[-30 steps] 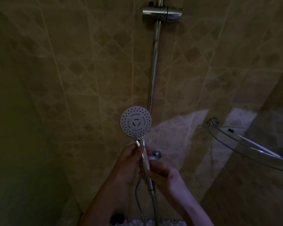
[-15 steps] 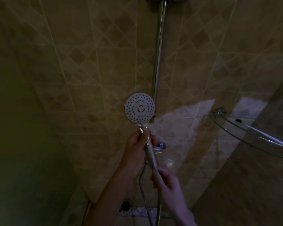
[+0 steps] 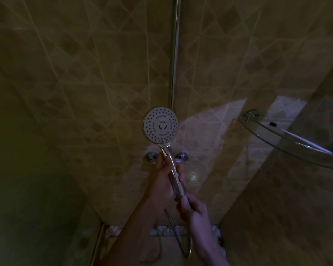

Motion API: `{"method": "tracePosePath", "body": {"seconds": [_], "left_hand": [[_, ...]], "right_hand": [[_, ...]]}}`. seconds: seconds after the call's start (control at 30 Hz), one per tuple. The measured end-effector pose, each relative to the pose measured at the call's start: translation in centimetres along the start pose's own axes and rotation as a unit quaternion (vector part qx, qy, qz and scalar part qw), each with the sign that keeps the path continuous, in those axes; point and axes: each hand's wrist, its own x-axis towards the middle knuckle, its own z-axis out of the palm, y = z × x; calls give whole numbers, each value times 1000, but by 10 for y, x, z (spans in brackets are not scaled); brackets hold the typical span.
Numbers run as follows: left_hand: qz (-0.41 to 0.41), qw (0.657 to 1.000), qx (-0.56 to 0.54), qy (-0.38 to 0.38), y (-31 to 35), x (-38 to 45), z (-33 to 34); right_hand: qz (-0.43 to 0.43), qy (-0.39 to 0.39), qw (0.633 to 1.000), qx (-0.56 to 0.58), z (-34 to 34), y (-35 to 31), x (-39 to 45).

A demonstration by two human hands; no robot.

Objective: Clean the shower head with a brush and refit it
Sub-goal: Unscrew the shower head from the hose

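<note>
The shower head (image 3: 160, 126) is a round white disc with many spray holes, facing me, on a chrome handle. My left hand (image 3: 162, 178) grips the upper part of the handle, and a thin brush-like stick lies along it with its tip on the disc's lower rim. My right hand (image 3: 192, 209) pinches the handle's lower end, where the hose (image 3: 183, 244) joins. The hose loops down toward the floor.
A chrome riser rail (image 3: 174, 54) runs up the tiled wall behind the head. Two chrome tap fittings (image 3: 181, 156) sit on the wall behind my left hand. A curved glass shelf (image 3: 288, 144) juts out at the right, with small items on it. The scene is dim.
The view has tilted down, so the rail's holder has left the top of the frame. My right hand slid down the handle to its lower end. My left hand keeps its grip.
</note>
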Motion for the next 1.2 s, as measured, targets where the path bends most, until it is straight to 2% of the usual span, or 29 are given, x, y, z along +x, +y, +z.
{"method": "tracePosePath", "body": {"seconds": [0.17,0.3,0.37,0.43,0.5,0.57,0.67,0.77,0.83,0.9,0.93,0.97,1.03,1.07,1.13,1.2], "left_hand": [[0,999,-43,-28,-5,2,-4],[-17,997,-48,-57,-8,2,-10],[-25,996,-36,-78,-10,1,-10],[-30,996,-21,-82,-12,2,-10],[-20,998,-1,-66,-13,4,-10],[9,999,30,-45,-15,6,-8],[74,989,125,0,-22,7,-5],[160,942,287,65,-32,5,4],[214,906,346,119,-37,4,11],[236,884,379,143,-39,1,18],[223,891,374,130,-38,0,20],[194,915,338,107,-35,1,20],[103,978,181,29,-23,5,14],[55,994,96,-13,-17,9,7],[0,994,25,-106,-7,13,-5],[-9,984,26,-176,-6,14,-12]], "right_hand": [[68,-22,994,86,-5,1,5],[133,-167,951,222,-13,2,7],[136,-226,934,240,-19,3,9],[129,-253,931,229,-24,3,8],[127,-241,940,208,-28,1,7],[105,-190,965,147,-28,2,7],[58,-130,985,96,-23,7,9],[40,-90,993,60,-20,9,11],[14,-74,997,13,-20,10,12],[-3,-66,998,-19,-20,11,12],[-6,-61,998,-24,-21,10,12],[-5,-58,998,-15,-23,10,12],[18,-67,997,39,-29,6,11],[34,-76,994,73,-33,3,11],[59,-107,983,139,-40,-2,11],[78,-140,970,183,-43,-9,9]]}}
